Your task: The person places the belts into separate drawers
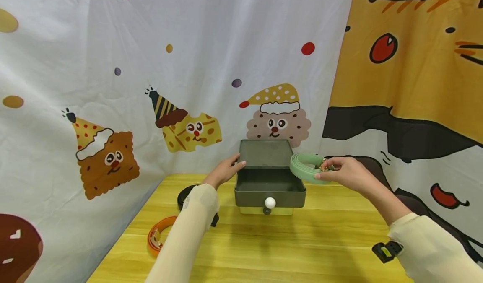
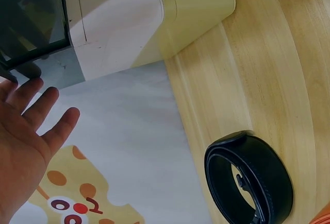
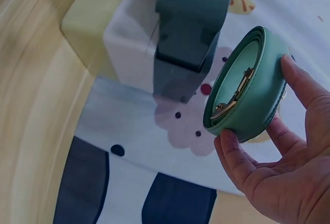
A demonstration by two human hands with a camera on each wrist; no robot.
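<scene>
A small set of drawers stands on the table, its dark green top facing me. Its upper dark green drawer, with a white knob, is pulled out, and its visible inside is bare. My left hand touches the left side of the dark green top with its fingertips, fingers spread in the left wrist view. To the right of the drawer, my right hand pinches a coiled green belt between thumb and fingers, held in the air. Its gold buckle shows inside the coil.
Left of the drawers lie a coiled black belt, partly hidden by my left sleeve in the head view, and a coiled orange belt. Below the open drawer is a pale yellow drawer with a dark knob. A printed cloth hangs behind the table.
</scene>
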